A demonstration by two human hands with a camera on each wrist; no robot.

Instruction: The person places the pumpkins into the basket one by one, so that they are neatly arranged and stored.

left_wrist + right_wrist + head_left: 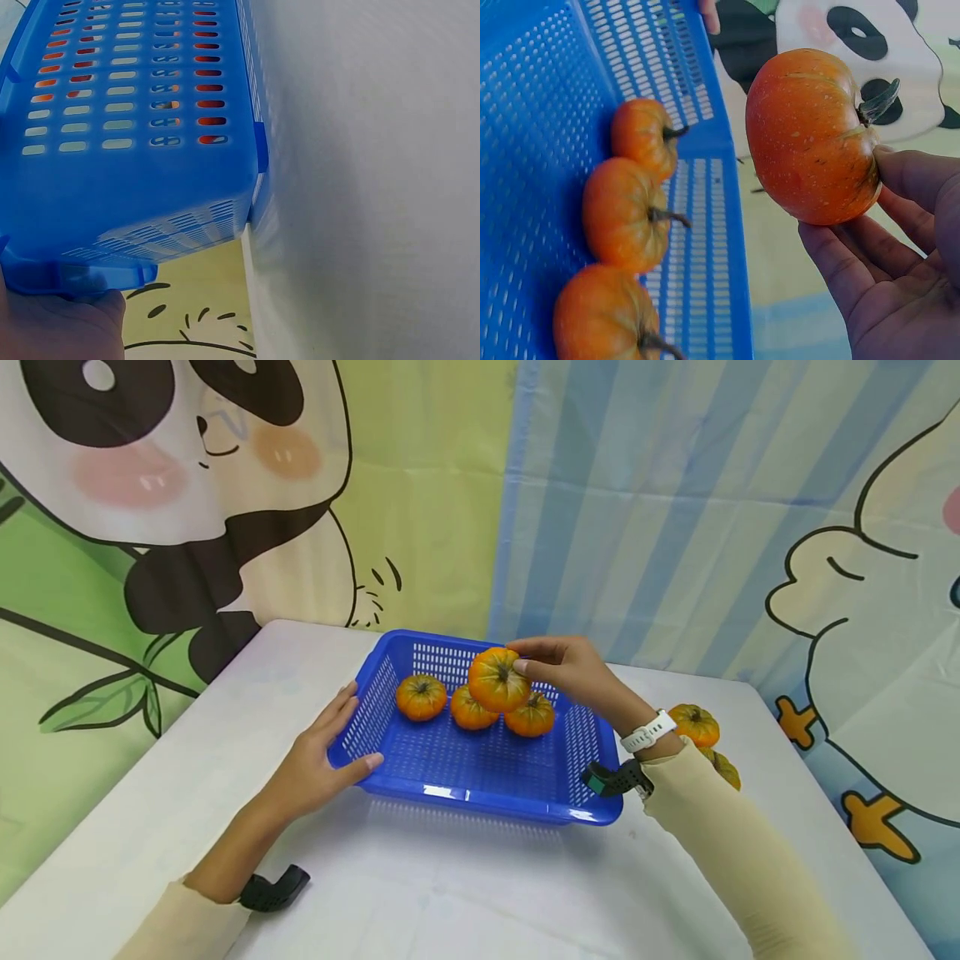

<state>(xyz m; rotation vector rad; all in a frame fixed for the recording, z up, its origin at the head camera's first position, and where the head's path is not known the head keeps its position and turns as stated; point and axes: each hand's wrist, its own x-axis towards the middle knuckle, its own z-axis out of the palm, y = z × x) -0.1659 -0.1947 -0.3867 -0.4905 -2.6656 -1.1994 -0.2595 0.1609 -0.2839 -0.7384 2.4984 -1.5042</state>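
Observation:
A blue plastic basket [480, 803] with slotted walls stands on the table, holding a row of 3 small orange pumpkins [421, 697] near its far wall. My left hand [318, 768] grips the basket's left rim, thumb over the edge and fingers along the outside; the left wrist view shows only part of that hand [67, 322] under the rim. Above the row, my right hand [566, 672] holds another orange pumpkin [498, 680] between thumb and fingers. The right wrist view shows this pumpkin [810, 139] clear of the basket, its stem pointing toward the thumb side.
To the right of the basket, partly behind the right forearm, two more pumpkins [693, 724] sit on the white table [465, 893]. A cartoon-printed curtain [427, 493] hangs behind the table. Black bands [276, 889] are worn on both wrists.

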